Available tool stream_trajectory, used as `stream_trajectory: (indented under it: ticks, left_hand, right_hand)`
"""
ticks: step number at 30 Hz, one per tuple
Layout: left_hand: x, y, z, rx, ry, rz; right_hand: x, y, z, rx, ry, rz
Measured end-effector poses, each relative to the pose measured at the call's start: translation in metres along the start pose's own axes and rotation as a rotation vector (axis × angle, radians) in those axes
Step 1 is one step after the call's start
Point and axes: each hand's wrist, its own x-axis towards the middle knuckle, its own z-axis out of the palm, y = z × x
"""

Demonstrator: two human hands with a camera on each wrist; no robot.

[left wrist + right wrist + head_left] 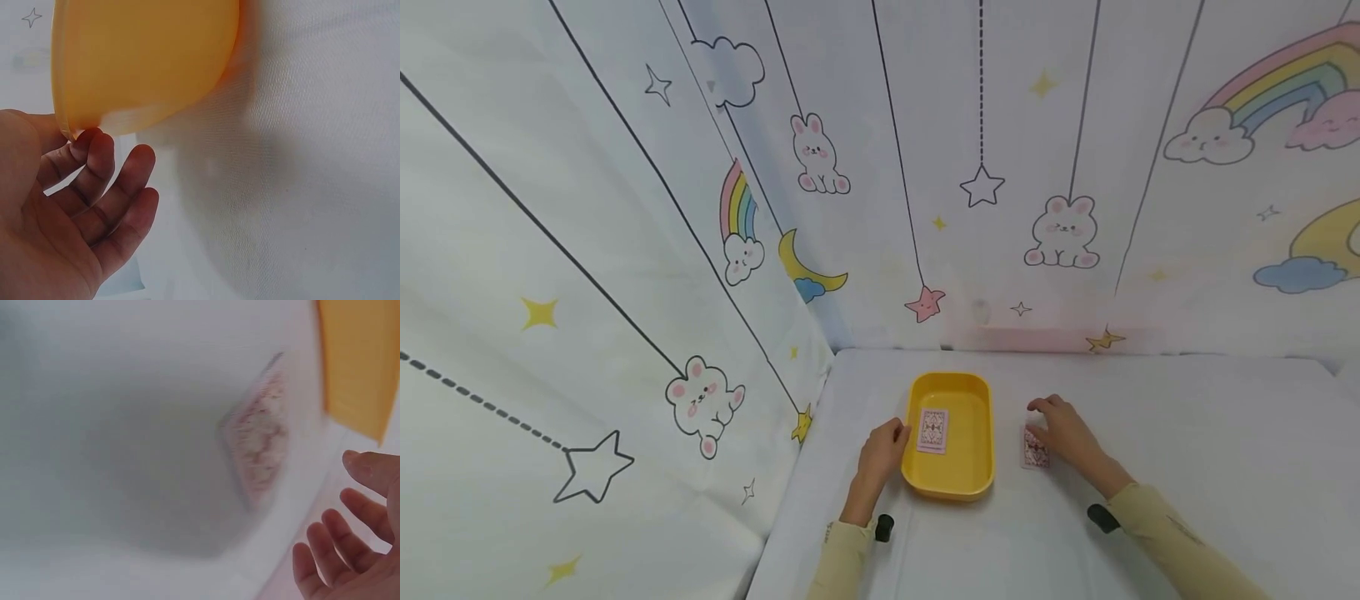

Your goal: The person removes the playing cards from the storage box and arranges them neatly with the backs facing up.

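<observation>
A yellow tray [962, 468] stands on the white tabletop, with a pink patterned playing card [932, 431] lying face down in it, toward the left side. My left hand [882, 454] pinches the tray's left rim; in the left wrist view, thumb and index finger meet at the edge of the tray [156, 56] while the other fingers hang half bent. To the right of the tray lies another face-down pink card or small stack [1036, 452]. My right hand [1070, 433] hovers over it, fingers loosely bent and holding nothing; the right wrist view shows the hand [359, 537] apart from the blurred card [259, 437].
White sheeting [587, 250] printed with rabbits, stars and rainbows rises at the left and behind the table. A dark object [884, 527] shows at the left wrist, and another dark object [1102, 517] at the right wrist.
</observation>
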Motion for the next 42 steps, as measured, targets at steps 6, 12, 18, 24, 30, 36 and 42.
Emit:
stream_trajectory:
  ticks: [6,12,18,24,30,36,42]
  left_hand:
    - [0.000,0.000,0.001,0.004,0.009,0.000]
    - [0.000,0.001,0.002,-0.005,0.017,-0.001]
    - [0.002,0.000,0.002,-0.010,0.016,-0.018]
    - [0.003,0.000,0.002,-0.027,0.014,-0.023]
    - [0.004,-0.003,0.004,-0.031,0.006,-0.019]
    - [0.007,-0.006,0.009,-0.020,0.001,-0.030]
    - [0.007,-0.004,0.007,-0.017,0.003,-0.047]
  right_hand:
    - [0.016,-0.036,-0.011,0.002,0.016,-0.058]
    - [0.035,-0.077,-0.015,0.013,-0.015,-0.098]
    - [0.057,-0.115,-0.006,0.028,-0.084,-0.097]
    - [0.073,-0.140,0.017,-0.016,-0.181,-0.093]
    - [0.082,-0.153,0.038,-0.019,-0.320,-0.040]
    - [0.082,-0.153,0.053,-0.097,-0.423,-0.014]
    - [0.086,-0.153,0.064,-0.169,-0.479,0.013]
